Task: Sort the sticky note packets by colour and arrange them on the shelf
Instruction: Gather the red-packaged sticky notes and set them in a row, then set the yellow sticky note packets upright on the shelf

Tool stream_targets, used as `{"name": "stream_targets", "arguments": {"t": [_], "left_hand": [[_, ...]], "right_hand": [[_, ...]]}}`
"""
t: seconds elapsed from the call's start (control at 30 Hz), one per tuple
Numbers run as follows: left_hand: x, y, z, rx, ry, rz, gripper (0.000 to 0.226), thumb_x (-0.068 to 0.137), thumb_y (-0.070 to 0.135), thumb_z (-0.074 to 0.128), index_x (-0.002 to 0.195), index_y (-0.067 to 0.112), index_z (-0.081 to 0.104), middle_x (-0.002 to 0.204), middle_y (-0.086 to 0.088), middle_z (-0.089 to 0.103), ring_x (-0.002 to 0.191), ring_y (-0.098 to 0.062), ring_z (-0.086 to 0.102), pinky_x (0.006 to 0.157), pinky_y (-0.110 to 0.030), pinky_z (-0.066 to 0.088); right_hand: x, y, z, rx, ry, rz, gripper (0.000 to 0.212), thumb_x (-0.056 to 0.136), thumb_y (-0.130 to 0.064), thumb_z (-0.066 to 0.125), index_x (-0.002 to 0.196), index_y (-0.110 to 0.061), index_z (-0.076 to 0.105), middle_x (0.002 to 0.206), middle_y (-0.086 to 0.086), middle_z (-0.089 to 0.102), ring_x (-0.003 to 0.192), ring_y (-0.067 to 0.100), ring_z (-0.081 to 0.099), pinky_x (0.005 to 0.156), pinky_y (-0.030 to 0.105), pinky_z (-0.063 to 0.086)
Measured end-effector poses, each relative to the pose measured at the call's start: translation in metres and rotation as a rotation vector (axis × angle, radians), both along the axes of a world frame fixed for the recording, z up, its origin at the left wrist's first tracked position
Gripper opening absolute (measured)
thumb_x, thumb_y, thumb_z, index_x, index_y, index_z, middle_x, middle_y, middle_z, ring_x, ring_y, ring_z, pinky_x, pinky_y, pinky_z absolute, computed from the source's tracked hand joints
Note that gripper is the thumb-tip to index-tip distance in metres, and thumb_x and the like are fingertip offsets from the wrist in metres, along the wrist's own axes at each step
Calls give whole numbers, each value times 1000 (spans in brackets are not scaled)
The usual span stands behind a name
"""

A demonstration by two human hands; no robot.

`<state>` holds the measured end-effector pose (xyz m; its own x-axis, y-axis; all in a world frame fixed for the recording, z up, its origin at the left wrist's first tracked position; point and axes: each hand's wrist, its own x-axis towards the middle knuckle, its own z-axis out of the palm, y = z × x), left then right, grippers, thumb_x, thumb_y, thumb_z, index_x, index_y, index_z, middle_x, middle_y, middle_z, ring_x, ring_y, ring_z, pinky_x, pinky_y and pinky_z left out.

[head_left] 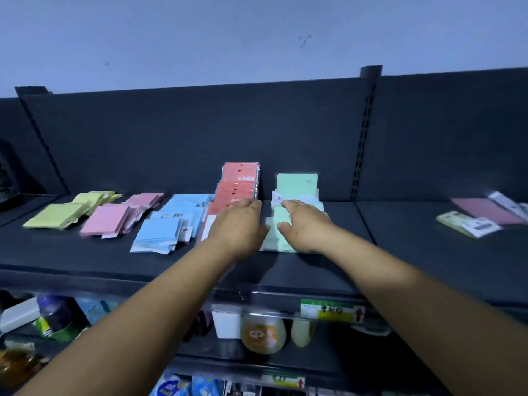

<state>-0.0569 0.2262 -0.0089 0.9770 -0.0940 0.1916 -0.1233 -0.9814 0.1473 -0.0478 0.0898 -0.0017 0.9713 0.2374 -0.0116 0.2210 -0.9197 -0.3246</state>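
Observation:
Sticky note packets lie in colour groups on a dark shelf point(85, 252): yellow packets point(57, 214) at far left, then pink packets point(107, 220), blue packets point(160, 232), red packets point(238, 181) leaning on the back panel, and green packets point(297, 182). My left hand point(237, 224) lies palm down over the front red packets, fingers fairly straight. My right hand point(305, 224) rests on the flat green packets point(275, 238), fingers stretched toward the upright ones. Whether either hand grips a packet is hidden.
At the shelf's far right lie a purple-pink packet point(485, 210) and a pale yellow packet with a white label point(468, 222). A lower shelf holds bottles point(55, 315), a round jar point(263, 334) and price tags point(331, 310). A dark back panel point(200, 132) stands behind the packets.

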Motion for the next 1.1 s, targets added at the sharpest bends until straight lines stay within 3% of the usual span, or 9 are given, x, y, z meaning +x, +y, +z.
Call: {"name": "stream_targets", "arguments": {"t": [0.27,0.4,0.57,0.87,1.1], "left_hand": [[-15,-73,-1,39,-9,-234,52,95,40,48,136,9,42,135,-13,52,125,-30,48,100,-36,38],[-15,-109,-2,2,-1,-305,63,95,39,47,148,9,30,146,-11,43,133,-27,41,106,-33,35],[-10,-162,-2,-1,29,-365,63,96,40,46,148,9,27,151,-10,37,138,-26,36,111,-34,33],[26,-291,-9,-22,115,-407,68,97,42,46,152,12,19,157,-7,26,144,-23,25,116,-36,25],[58,-371,-24,-17,228,-448,65,95,31,48,152,17,18,156,-1,23,142,-24,27,115,-38,27]], "right_hand": [[-37,-73,0,-17,4,-195,57,101,-34,39,152,-17,21,159,-1,22,146,20,20,115,37,18],[-49,-114,0,9,4,-279,60,101,-37,40,153,-18,18,160,0,20,147,20,18,116,36,17],[-49,-168,-5,10,17,-326,61,100,-39,41,153,-19,19,159,0,22,146,20,20,116,37,17],[-26,-301,-6,60,2,-378,50,97,-37,46,144,-23,36,147,-2,42,134,23,37,108,33,28],[15,-398,-17,25,26,-404,60,96,-38,45,150,-21,25,156,0,27,143,23,25,115,37,25]]}}
